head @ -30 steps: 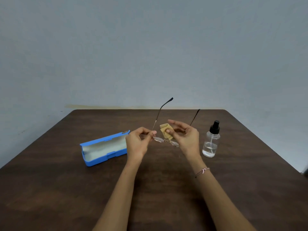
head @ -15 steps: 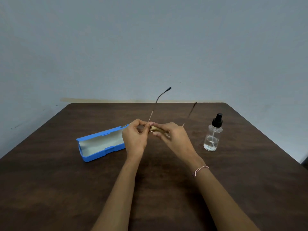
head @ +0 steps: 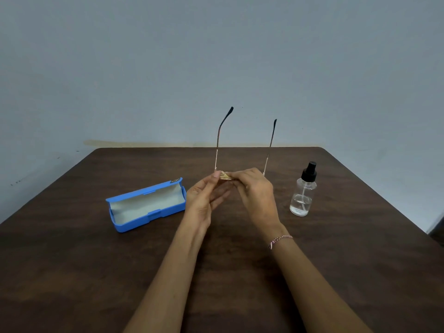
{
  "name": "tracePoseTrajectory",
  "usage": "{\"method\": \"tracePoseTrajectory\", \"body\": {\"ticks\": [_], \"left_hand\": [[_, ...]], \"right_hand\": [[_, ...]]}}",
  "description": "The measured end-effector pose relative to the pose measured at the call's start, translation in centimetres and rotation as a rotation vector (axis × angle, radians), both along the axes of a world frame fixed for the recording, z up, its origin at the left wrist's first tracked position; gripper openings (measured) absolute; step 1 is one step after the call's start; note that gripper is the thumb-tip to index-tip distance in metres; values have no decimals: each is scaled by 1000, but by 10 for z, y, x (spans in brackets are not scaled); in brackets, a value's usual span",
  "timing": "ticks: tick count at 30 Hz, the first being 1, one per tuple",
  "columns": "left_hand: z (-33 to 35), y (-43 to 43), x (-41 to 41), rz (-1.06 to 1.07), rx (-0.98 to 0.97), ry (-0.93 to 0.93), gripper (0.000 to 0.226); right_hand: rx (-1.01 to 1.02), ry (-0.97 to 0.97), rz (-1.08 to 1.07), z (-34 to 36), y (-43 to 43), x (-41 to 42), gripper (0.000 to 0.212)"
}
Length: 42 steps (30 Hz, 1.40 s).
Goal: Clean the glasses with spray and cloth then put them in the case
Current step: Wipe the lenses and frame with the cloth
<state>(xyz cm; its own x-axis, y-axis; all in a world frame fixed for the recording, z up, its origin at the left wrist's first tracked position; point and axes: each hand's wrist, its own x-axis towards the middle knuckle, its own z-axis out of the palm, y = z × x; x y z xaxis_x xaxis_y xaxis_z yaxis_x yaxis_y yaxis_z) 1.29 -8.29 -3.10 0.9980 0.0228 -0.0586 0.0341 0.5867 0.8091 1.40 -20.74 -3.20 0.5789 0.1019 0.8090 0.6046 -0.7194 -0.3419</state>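
Thin-framed glasses point(head: 218, 145) are held above the middle of the table, their two dark-tipped temple arms pointing up and away. My left hand point(head: 204, 198) pinches the frame's left end with thumb and forefinger, its other fingers loose. My right hand point(head: 254, 188) grips a small tan cloth point(head: 225, 175) against the lenses, which the fingers mostly hide. A blue case point(head: 146, 205) lies open on the left with its pale lining showing. At the right stands a clear spray bottle point(head: 303, 191) with a black nozzle.
The dark brown wooden table point(head: 360, 260) runs back to a plain grey-blue wall. A thin bracelet sits on my right wrist. Nothing else lies on the tabletop.
The glasses have been raised and turned, so the temple arms now stand more upright. My right hand has closed over the cloth and lenses, and my left hand's lower fingers have loosened.
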Motion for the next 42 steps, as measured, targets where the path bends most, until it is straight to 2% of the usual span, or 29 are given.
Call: {"method": "tracePoseTrajectory", "body": {"ticks": [5,11,18,22,28,31,37,42], "left_hand": [[2,-2,-3,-138,-174,37,20],[-1,-1,-4,-206,-264,13,25],[-2,3,-2,-242,-222,-22,30],[-2,5,-1,-252,-225,-38,41],[-5,10,2,-242,-256,-67,35],[-6,13,5,-195,-274,-72,25],[-5,13,5,-167,-274,-92,21],[-7,12,6,-189,-220,-78,20]], "right_hand": [[116,-54,25,3,1,-3,20],[165,-31,35,1,-2,-2,22],[-2,-62,18,0,-2,1,22],[-71,-81,33,2,-1,1,26],[-130,-35,118,1,-2,4,35],[-148,-12,175,1,1,2,37],[-139,-76,155,6,2,-3,28],[-133,7,154,2,0,2,28]]}}
